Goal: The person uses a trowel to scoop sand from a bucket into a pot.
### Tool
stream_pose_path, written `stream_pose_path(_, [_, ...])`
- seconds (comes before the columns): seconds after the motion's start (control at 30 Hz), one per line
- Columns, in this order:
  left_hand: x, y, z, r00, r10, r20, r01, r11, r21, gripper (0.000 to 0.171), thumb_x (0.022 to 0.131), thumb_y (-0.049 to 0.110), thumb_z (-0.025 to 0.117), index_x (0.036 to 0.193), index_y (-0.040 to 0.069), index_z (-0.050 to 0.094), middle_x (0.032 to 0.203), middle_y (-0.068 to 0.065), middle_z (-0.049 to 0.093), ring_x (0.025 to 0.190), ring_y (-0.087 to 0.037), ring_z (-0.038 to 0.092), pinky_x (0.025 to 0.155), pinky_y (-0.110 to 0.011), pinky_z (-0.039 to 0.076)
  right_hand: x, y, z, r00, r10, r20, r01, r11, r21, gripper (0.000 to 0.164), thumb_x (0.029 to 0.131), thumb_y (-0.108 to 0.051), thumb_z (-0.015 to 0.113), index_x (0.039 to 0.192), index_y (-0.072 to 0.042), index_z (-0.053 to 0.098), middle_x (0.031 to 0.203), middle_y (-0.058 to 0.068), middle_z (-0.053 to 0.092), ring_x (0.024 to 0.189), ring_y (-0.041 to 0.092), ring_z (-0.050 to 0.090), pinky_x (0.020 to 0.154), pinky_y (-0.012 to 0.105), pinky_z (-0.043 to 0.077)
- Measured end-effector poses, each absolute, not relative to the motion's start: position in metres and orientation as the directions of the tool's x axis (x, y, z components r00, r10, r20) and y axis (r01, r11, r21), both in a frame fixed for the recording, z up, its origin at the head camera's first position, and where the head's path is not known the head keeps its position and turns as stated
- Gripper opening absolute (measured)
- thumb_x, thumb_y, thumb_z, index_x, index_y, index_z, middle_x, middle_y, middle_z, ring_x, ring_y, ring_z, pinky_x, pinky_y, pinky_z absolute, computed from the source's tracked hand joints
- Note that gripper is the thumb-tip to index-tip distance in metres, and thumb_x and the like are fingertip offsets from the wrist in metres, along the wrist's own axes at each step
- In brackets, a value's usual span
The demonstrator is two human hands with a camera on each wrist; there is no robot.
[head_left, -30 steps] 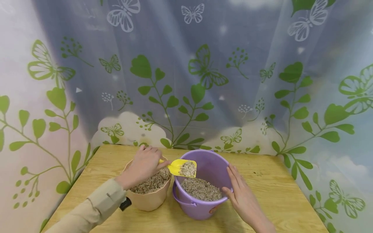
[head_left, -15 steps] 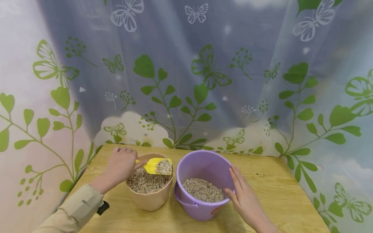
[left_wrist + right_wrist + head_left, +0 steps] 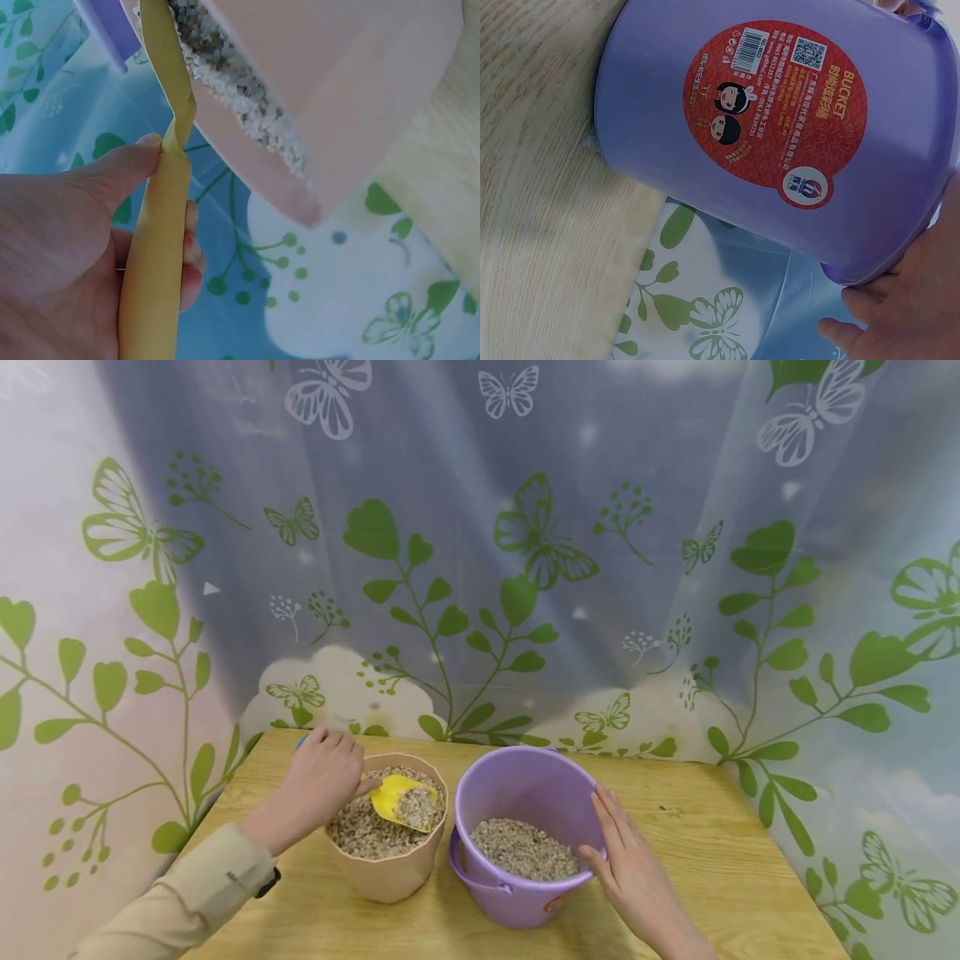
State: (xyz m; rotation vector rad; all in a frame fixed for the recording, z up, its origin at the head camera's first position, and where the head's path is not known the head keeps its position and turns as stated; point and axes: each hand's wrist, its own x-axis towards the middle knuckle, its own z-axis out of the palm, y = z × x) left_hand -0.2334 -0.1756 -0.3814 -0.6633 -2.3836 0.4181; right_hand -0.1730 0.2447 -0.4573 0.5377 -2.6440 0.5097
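My left hand (image 3: pixel 322 777) grips the handle of a small yellow shovel (image 3: pixel 388 795), thumb along its neck in the left wrist view. The shovel's blade, loaded with gravel, lies low over the gravel (image 3: pixel 367 831) inside a peach faceted pot (image 3: pixel 386 878). Right of the pot stands a purple bucket (image 3: pixel 517 906) with gravel (image 3: pixel 525 850) at its bottom. My right hand (image 3: pixel 637 877) rests on the bucket's right rim, fingers mostly straight and thumb tip at the edge. A round red label (image 3: pixel 772 112) shows on the bucket's side in the right wrist view.
Pot and bucket stand side by side on a wooden table (image 3: pixel 705 860). The bucket's handle (image 3: pixel 472 881) hangs down on the side facing the pot. A curtain (image 3: pixel 450 568) printed with leaves and butterflies encloses the table at the back and sides.
My left hand has carried the loaded shovel left from over the bucket to the pot, then lowered and tilted its blade toward the gravel. My right hand stays on the bucket rim.
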Motion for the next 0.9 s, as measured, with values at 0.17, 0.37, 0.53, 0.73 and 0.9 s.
stream_pose_path(0.17, [-0.238, -0.171, -0.372, -0.671, 0.579, 0.463, 0.322, 0.790, -0.521, 0.061, 0.082, 0.060, 0.075, 0.062, 0.010, 0.048, 0.065, -0.005, 0.056, 0.063, -0.021, 0.050, 0.069, -0.033, 0.033, -0.173, 0.245, -0.457, -0.853, -0.290, 0.435, -0.431, 0.860, -0.273, 0.066, 0.104, -0.031, 0.056, 0.158, -0.002, 0.029, 0.167, 0.010, 0.022, 0.149, 0.039, 0.029, 0.110, 0.061, 0.032])
stream_pose_path(0.37, [-0.242, -0.172, -0.366, -0.675, 0.580, 0.456, 0.300, 0.780, -0.549, 0.060, 0.079, 0.060, 0.077, 0.064, 0.009, 0.050, 0.067, -0.006, 0.055, 0.065, -0.022, 0.050, 0.069, -0.033, 0.034, -0.173, 0.246, -0.457, -0.858, -0.287, 0.426, -0.429, 0.856, -0.288, 0.066, 0.105, -0.031, 0.055, 0.158, -0.003, 0.028, 0.167, 0.009, 0.021, 0.150, 0.037, 0.026, 0.112, 0.060, 0.031])
stream_pose_path(0.53, [-0.246, -0.180, -0.365, -0.694, 0.555, 0.459, 0.293, 0.800, -0.524, 0.057, 0.078, 0.058, 0.079, 0.069, 0.007, 0.056, 0.070, -0.006, 0.059, 0.066, -0.021, 0.049, 0.070, -0.032, 0.035, -0.172, 0.245, -0.457, -0.857, -0.288, 0.427, -0.431, 0.855, -0.289, 0.066, 0.105, -0.030, 0.055, 0.158, -0.002, 0.028, 0.167, 0.010, 0.022, 0.150, 0.037, 0.026, 0.112, 0.060, 0.031])
stream_pose_path(0.73, [-0.251, -0.193, -0.366, -0.699, 0.550, 0.457, 0.267, 0.793, -0.547, 0.060, 0.076, 0.058, 0.080, 0.063, 0.010, 0.046, 0.068, -0.006, 0.057, 0.067, -0.022, 0.051, 0.072, -0.033, 0.036, -0.172, 0.245, -0.457, -0.858, -0.285, 0.428, -0.427, 0.858, -0.285, 0.066, 0.104, -0.029, 0.056, 0.157, -0.001, 0.030, 0.167, 0.011, 0.023, 0.150, 0.038, 0.027, 0.112, 0.060, 0.031])
stream_pose_path(0.9, [-0.254, -0.203, -0.363, -0.689, 0.566, 0.453, 0.229, 0.763, -0.604, 0.063, 0.077, 0.059, 0.078, 0.062, 0.009, 0.043, 0.066, -0.007, 0.054, 0.068, -0.023, 0.052, 0.071, -0.034, 0.037, -0.173, 0.245, -0.456, -0.859, -0.284, 0.426, -0.428, 0.856, -0.292, 0.065, 0.105, -0.030, 0.055, 0.157, -0.001, 0.030, 0.167, 0.011, 0.023, 0.150, 0.038, 0.027, 0.112, 0.060, 0.031])
